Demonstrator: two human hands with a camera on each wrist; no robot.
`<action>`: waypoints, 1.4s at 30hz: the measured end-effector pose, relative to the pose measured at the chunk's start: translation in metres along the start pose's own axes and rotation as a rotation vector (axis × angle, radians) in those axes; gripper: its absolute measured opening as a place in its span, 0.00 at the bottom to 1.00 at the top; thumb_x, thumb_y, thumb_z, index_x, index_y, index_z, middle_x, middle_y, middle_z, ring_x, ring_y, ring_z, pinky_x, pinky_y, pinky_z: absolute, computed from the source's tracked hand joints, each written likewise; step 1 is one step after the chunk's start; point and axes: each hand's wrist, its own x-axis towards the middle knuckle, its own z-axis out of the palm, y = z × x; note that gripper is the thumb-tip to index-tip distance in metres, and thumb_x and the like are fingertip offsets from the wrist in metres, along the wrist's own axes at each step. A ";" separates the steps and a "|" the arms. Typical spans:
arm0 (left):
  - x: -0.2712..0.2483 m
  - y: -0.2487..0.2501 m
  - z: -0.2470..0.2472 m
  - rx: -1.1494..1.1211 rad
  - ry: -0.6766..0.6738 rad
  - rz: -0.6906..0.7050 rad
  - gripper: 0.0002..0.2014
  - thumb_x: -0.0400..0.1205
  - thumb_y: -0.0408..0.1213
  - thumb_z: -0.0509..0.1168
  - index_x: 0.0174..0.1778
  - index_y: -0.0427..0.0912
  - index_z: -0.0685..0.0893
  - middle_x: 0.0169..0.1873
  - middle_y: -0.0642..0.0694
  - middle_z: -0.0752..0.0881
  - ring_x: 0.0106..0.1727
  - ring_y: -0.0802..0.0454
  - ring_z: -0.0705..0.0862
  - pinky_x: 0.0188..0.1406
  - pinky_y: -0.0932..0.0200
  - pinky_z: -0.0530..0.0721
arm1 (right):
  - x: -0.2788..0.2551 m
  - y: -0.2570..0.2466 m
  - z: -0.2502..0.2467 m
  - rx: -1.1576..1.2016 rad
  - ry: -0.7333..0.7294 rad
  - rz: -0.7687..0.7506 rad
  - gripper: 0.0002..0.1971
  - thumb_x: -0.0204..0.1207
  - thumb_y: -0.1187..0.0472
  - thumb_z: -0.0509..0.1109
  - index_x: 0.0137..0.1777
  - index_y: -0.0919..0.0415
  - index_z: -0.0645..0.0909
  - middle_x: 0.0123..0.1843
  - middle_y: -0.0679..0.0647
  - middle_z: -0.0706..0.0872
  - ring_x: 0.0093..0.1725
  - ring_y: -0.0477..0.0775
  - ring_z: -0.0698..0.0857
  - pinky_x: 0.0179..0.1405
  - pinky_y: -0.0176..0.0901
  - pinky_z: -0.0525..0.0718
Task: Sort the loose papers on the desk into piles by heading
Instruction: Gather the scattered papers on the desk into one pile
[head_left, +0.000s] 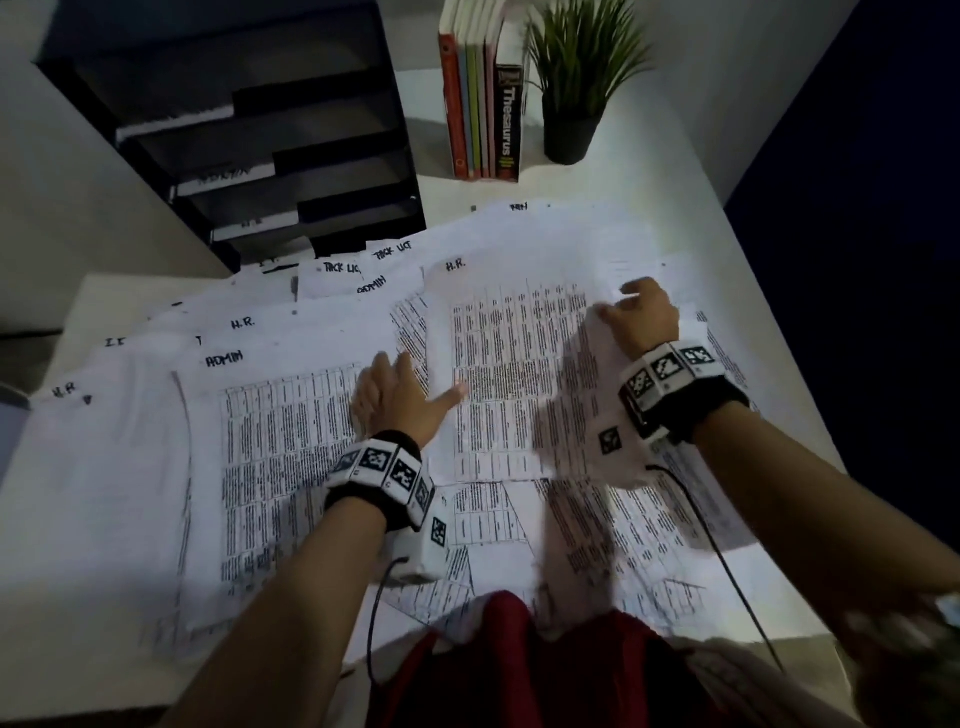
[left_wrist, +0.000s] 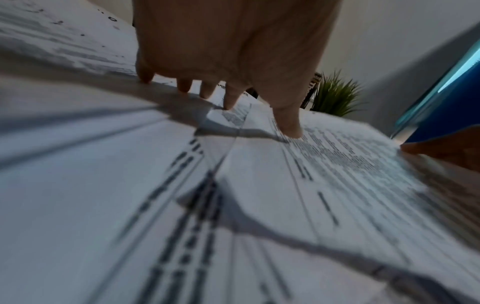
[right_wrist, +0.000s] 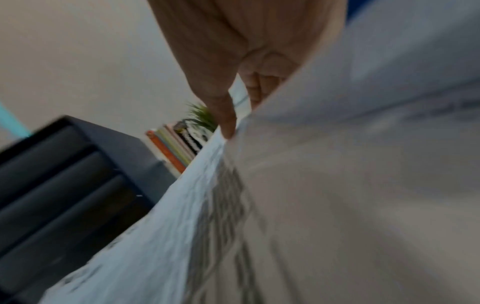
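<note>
Loose papers: white printed sheets (head_left: 291, 426) lie overlapped across most of the white desk (head_left: 670, 208), each with a handwritten heading at its top edge.
Headings legible: "H.R.", "ADMIN" and "PACK LIST"; some others are too small or blurred to read.
ADMIN sheet: a table-printed sheet (head_left: 270, 467) lies flat at centre-left, partly under the left hand.
H.R. sheet: a table-printed sheet (head_left: 498, 364) lies flat at centre, between the two hands.
Lifted sheet: one sheet (head_left: 576, 415) is raised off the pile on the right side, curling up from the desk; its heading is not readable.
Right hand: the right hand (head_left: 641, 314) pinches the upper edge of the lifted sheet; in the right wrist view the thumb (right_wrist: 223, 115) presses the paper edge against the curled fingers.
Left hand: the left hand (head_left: 400, 400) rests flat on the papers, fingers straight and spread, thumb tip touching the H.R. sheet; in the left wrist view the fingertips (left_wrist: 292, 129) touch the paper.
Tray rack: a black stacked paper tray (head_left: 249, 130) stands at the far left of the desk, with white sheets in several tiers.
Books: a row of upright books (head_left: 478, 104) stands at the far edge, one spine reading "Thesaurus".
Plant: a green potted plant (head_left: 571, 93) stands just right of the books.
</note>
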 end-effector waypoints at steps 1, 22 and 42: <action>0.002 -0.003 0.002 0.021 -0.001 0.019 0.45 0.75 0.65 0.59 0.82 0.48 0.47 0.82 0.46 0.39 0.82 0.42 0.35 0.80 0.36 0.40 | 0.008 0.006 0.002 -0.039 -0.048 0.084 0.27 0.72 0.53 0.74 0.66 0.68 0.72 0.63 0.65 0.82 0.63 0.64 0.80 0.63 0.51 0.77; 0.008 0.003 0.010 -0.046 -0.034 0.163 0.51 0.75 0.65 0.58 0.80 0.44 0.33 0.81 0.48 0.35 0.82 0.53 0.35 0.79 0.42 0.33 | -0.023 -0.052 0.007 -0.289 -0.130 -0.228 0.12 0.73 0.64 0.68 0.51 0.73 0.78 0.52 0.71 0.83 0.53 0.69 0.83 0.40 0.47 0.74; -0.012 0.017 -0.031 -0.866 -0.047 -0.081 0.26 0.78 0.32 0.70 0.71 0.34 0.70 0.66 0.42 0.78 0.67 0.45 0.76 0.65 0.58 0.70 | -0.028 0.007 -0.042 0.254 -0.447 0.173 0.32 0.67 0.56 0.78 0.68 0.65 0.72 0.64 0.62 0.81 0.59 0.61 0.81 0.63 0.55 0.79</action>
